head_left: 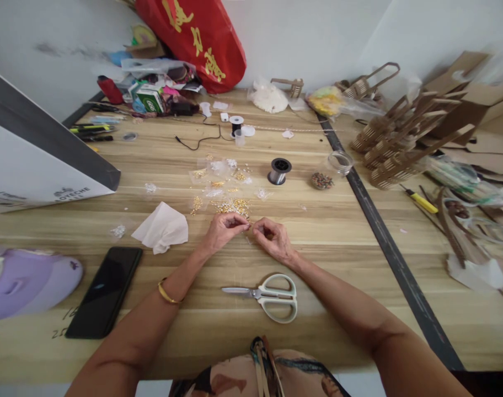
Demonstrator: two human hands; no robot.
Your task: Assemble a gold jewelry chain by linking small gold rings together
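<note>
My left hand (226, 229) and my right hand (273, 237) nearly meet above the wooden table. Thumb and forefinger are pinched on each hand. Whatever sits between the fingertips is too small to make out. Just beyond them lies a pile of gold and silver beads (234, 207). Smaller gold beads (197, 204) are heaped to its left, and small clear bags (218, 168) with more findings lie behind. A spool of thin wire (279, 171) stands behind my right hand. Closer to my body, scissors (262, 296) with pale handles lie flat, blades pointing left.
A white tissue (162, 227), a black phone (105, 292) and a purple object (32, 284) lie to the left. At right are a bowl of dark beads (322, 181), small woven baskets (394, 157) and a yellow cutter (423, 201). A red bag (202, 44) leans on the wall.
</note>
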